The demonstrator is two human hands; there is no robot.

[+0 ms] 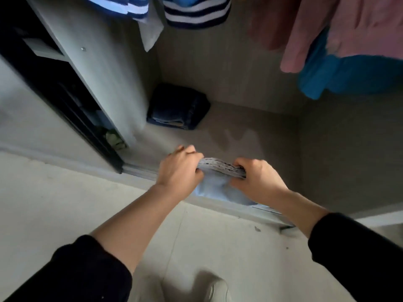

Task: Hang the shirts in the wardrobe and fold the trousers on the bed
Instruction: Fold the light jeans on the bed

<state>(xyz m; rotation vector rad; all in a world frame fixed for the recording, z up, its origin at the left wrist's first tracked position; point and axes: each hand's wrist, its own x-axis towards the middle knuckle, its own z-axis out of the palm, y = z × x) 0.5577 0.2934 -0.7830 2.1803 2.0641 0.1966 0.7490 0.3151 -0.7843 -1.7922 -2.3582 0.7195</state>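
Both my hands hold a folded pair of light blue trousers (214,186) over the front edge of the wardrobe floor (250,136). My left hand (180,168) grips the left end of the fold and my right hand (257,178) grips the right end. A folded pair of dark blue jeans (177,106) lies at the back left of the wardrobe floor. Shirts hang above: a navy and white striped one (196,14), a pink one (340,29) and a bright blue one (349,77).
The wardrobe's sliding door (72,68) stands at the left, with a dark gap beside it. A sliding track (218,203) runs along the wardrobe's front edge. The pale tiled floor (65,203) is under me, and my shoe (216,288) shows at the bottom.
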